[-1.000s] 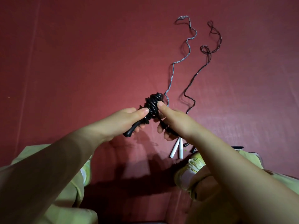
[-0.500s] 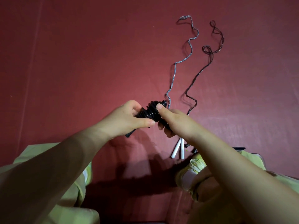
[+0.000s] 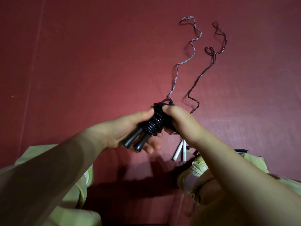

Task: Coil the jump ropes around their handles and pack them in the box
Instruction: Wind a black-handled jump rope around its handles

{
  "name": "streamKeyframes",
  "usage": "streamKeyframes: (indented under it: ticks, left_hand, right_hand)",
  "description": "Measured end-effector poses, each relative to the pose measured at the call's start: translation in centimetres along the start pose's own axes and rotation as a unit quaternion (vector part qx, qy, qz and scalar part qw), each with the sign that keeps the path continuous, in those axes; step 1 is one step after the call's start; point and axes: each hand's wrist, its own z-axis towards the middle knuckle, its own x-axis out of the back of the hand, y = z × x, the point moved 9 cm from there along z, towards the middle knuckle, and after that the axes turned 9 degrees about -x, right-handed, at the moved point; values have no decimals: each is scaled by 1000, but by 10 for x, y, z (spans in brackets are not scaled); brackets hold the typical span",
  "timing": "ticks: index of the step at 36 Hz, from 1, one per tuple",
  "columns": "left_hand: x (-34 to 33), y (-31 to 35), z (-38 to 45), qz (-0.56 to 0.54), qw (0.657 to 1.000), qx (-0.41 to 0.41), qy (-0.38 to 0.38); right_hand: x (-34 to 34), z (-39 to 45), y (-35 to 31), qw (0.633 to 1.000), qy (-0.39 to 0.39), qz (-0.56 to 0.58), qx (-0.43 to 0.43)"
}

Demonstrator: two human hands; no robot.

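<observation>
A black jump rope (image 3: 154, 123) is coiled tightly round its two black handles (image 3: 137, 141), held up over the red floor. My left hand (image 3: 123, 132) cradles the bundle from below and the left, thumb on the coils, handle ends lying on the fingers. My right hand (image 3: 177, 121) grips the top of the coil, thumb pressing the last turns. A grey rope (image 3: 187, 59) with white handles (image 3: 180, 150) lies stretched out on the floor beyond. Beside it lies a dark rope (image 3: 203, 74). No box is in view.
The red mat (image 3: 97, 54) covers the floor. My legs in pale green trousers (image 3: 48, 201) and a pale shoe (image 3: 193, 173) sit at the bottom. A dark object edge (image 3: 241, 150) shows behind my right forearm.
The bundle has turned so both black handle ends point down toward me. My left hand has shifted from pinching it to cradling it from below. My right hand stays on the top coils.
</observation>
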Motion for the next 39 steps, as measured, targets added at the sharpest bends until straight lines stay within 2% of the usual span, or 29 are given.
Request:
streamKeyframes:
  ticks: [4, 6, 9, 13, 17, 19, 24, 28, 35, 39]
  left_hand:
    - [-8, -2, -2, -115, 992, 36, -26]
    - [-13, -4, -3, -124, 991, 53, -25]
    - [-6, -9, -1, -72, 995, 66, 18]
    - [10, -4, 3, 13, 996, 32, 82]
    - [27, 0, 4, 94, 984, -6, 151]
    - [29, -2, 4, 92, 983, -5, 160]
    - [22, 1, 4, 51, 989, -6, 141]
    - [27, 4, 6, 58, 985, -25, 160]
    - [39, 10, 6, 83, 972, -62, 212]
    - [38, 9, 7, 100, 971, -78, 204]
  right_hand:
    - [-3, 0, -1, 999, -48, 11, 23]
    - [-4, -1, -1, 998, -59, 1, 24]
    - [-4, -2, 2, 997, -69, -27, 16]
    - [4, -3, 8, 997, -53, -60, -11]
    - [6, 2, 17, 985, -18, -168, -36]
    - [6, 4, 18, 981, -9, -193, -32]
    - [18, 4, 15, 982, 38, -179, -45]
    - [22, 4, 15, 977, 72, -191, -55]
    - [15, 3, 23, 987, 49, -134, -79]
    - [9, 2, 23, 991, 12, -105, -79]
